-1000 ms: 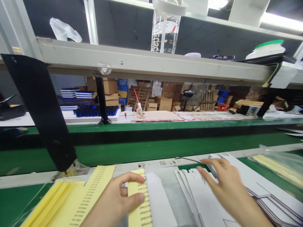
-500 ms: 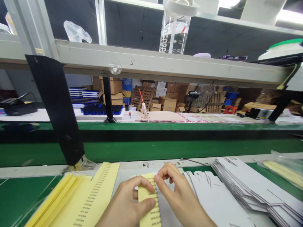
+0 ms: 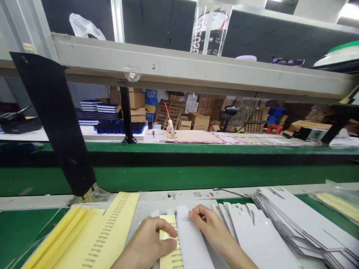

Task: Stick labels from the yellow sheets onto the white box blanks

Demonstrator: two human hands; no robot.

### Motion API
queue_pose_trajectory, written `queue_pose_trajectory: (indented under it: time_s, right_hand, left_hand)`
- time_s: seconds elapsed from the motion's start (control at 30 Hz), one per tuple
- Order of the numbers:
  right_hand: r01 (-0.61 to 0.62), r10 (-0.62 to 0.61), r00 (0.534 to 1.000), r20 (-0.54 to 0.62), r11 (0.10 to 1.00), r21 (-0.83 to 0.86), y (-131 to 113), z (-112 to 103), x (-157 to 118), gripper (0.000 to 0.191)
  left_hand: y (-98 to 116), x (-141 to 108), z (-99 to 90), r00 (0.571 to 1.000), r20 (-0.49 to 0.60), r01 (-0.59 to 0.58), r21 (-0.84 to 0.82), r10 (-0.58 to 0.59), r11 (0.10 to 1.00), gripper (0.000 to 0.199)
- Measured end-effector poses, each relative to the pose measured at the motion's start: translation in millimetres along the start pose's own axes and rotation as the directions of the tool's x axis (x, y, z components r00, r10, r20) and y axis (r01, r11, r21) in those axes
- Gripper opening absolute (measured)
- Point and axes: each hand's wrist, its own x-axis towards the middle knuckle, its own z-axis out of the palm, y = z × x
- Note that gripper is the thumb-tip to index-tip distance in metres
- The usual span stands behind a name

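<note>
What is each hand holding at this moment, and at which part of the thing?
The left hand holds a yellow printed strip across its upper part, between fingers and thumb. The right hand seems to hold a white die-cut card by its upper edge, with the fingertips.

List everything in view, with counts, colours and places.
Stack of printed label sheets: one, yellow, near left.
Printed label strip: one, yellow, under the left hand.
Die-cut card blanks: one stack, white, near right.
Card strip: one, white, under the right hand's fingers.
Loose card blanks: several, white, beside the right hand.
Plastic bag of yellow sheets: one, clear, far right.
Conveyor belt: one, green, mid-view.
Shelf: one, grey, overhead.
Cardboard boxes: many, brown, background.
Left hand: one, bare, on the label strip.
Right hand: one, bare, on the card strip.
</note>
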Motion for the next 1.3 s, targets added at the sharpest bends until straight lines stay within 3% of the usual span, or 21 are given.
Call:
queue_pose_trajectory:
  time_s: [0.3,0.7,0.93,1.07,1.13,1.3]
  right_hand:
    - [0.051,-0.054,0.998,-0.037,0.997,-0.055,-1.2,3.8,-5.7,0.028]
    - [0.044,-0.061,0.991,-0.119,0.989,-0.138,-0.2,8.1,-6.1,0.025]
    - [0.108,-0.164,0.973,-0.163,0.946,-0.306,5.5,12.7,-5.4,0.021]
    - [0.004,-0.082,0.972,-0.222,0.944,-0.331,4.1,9.0,-6.8,0.017]
    - [-0.061,-0.024,0.97,-0.243,0.94,-0.336,3.0,8.7,-7.1,0.025]
    - [-0.002,-0.044,0.989,-0.141,0.95,-0.312,3.9,9.3,-5.7,0.025]
  left_hand:
    - [-1.4,2.6,-2.4,0.995,0.097,-0.007,-0.035,0.01,0.999,0.023]
    - [-11.8,7.9,2.9,0.998,0.06,-0.002,-0.017,0.003,1.0,0.023]
    - [-7.9,5.8,2.0,0.999,0.052,-0.012,-0.012,0.013,1.0,0.024]
    - [-3.1,2.8,0.8,0.999,0.035,-0.016,0.003,0.016,1.0,0.023]
    - [-2.6,1.9,0.7,1.0,0.026,-0.012,0.001,0.012,1.0,0.022]
    - [-6.2,1.9,2.3,0.999,0.036,-0.028,-0.059,0.03,0.998,0.022]
